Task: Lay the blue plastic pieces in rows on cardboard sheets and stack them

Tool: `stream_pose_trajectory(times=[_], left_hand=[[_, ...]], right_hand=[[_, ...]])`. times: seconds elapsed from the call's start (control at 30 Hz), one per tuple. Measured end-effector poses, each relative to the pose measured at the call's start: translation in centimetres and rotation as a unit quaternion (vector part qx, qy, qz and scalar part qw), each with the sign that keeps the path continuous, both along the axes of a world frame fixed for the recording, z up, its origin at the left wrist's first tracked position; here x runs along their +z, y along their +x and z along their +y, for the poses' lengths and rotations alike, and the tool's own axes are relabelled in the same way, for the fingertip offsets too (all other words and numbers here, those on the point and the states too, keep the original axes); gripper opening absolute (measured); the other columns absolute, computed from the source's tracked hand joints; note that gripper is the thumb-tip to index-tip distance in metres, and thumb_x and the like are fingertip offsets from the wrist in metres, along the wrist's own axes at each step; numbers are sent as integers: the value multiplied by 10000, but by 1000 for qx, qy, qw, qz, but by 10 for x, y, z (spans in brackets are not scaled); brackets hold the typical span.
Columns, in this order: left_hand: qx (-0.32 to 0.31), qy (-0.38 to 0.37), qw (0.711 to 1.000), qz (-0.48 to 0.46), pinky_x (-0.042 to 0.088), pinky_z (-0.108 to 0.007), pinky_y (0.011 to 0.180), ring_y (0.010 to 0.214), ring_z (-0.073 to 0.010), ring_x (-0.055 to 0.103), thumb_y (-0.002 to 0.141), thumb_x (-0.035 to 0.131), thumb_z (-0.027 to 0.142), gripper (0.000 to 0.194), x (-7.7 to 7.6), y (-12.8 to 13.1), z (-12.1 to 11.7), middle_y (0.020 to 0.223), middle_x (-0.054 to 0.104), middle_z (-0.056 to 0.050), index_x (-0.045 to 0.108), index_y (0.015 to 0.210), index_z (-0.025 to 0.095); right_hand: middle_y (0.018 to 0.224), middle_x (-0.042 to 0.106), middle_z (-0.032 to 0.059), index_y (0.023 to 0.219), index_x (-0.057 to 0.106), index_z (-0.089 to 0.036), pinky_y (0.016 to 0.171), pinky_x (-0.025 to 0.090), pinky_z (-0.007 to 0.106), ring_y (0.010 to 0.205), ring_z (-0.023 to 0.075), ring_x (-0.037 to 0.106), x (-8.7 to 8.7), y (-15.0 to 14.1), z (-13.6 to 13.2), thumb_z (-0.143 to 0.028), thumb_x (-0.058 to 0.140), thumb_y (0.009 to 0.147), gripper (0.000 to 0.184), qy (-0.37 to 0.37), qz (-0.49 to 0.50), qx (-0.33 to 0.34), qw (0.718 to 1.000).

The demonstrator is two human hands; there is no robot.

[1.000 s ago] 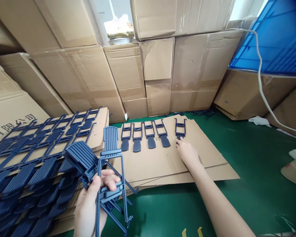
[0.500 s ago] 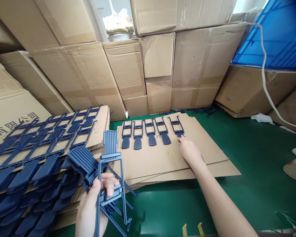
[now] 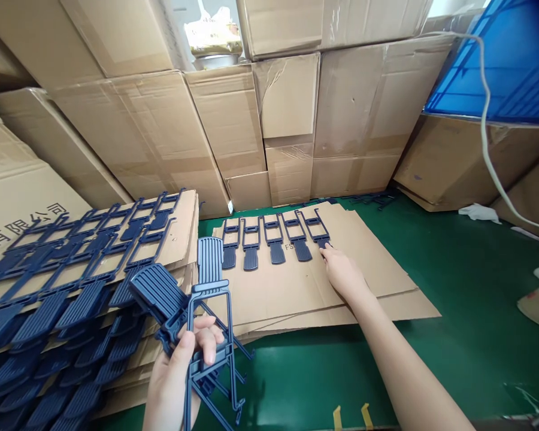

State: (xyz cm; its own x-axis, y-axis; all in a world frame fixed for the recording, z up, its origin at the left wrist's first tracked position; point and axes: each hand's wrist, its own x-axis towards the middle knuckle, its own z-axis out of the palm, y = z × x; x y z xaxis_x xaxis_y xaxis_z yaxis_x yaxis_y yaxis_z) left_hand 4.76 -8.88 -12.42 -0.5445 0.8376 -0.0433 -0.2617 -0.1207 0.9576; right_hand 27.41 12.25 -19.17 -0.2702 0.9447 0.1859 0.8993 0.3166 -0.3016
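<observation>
My left hand (image 3: 175, 377) is closed around a bundle of dark blue plastic frame parts (image 3: 197, 311) with ribbed paddle ends, held upright near the bottom centre. My right hand (image 3: 341, 272) reaches forward over a flat cardboard sheet (image 3: 363, 281). Its fingertips rest on the lower end of the rightmost blue part (image 3: 317, 228) in a row of several blue parts (image 3: 269, 239) laid side by side on that sheet. The fingers look gathered at the part's paddle end, which they hide.
Stacked cardboard sheets (image 3: 179, 239) on the left carry rows of many more blue parts (image 3: 72, 281). Cardboard boxes (image 3: 287, 120) wall the back. A blue crate (image 3: 498, 60) and a white cable (image 3: 489, 131) are at the right. The floor is green (image 3: 453, 323).
My right hand has slid the rightmost blue part leftward, closing the gap to the row. My left hand and its bundle have shifted slightly right.
</observation>
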Motion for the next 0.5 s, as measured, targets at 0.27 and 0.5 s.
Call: stream_pose_trajectory(times=[0.27, 0.5], left_hand=[[15, 13, 999, -28, 431, -253, 673, 622, -140, 456, 687, 626, 426, 268, 4, 9, -3, 441, 437, 17, 635, 798, 182], [-185, -46, 980, -54, 353, -265, 502, 426, -132, 421, 734, 562, 443, 331, 4, 21, -5, 312, 408, -5, 628, 625, 138]], right_hand=[[1393, 271, 65, 1302, 404, -178, 989, 240, 529, 1259, 245, 274, 6, -3, -3, -54, 233, 830, 517, -22, 26, -7, 999], [1124, 530, 102, 1257, 455, -186, 738, 475, 285, 861, 148, 567, 42, -16, -38, -467, 385, 861, 490, -178, 465, 215, 840]])
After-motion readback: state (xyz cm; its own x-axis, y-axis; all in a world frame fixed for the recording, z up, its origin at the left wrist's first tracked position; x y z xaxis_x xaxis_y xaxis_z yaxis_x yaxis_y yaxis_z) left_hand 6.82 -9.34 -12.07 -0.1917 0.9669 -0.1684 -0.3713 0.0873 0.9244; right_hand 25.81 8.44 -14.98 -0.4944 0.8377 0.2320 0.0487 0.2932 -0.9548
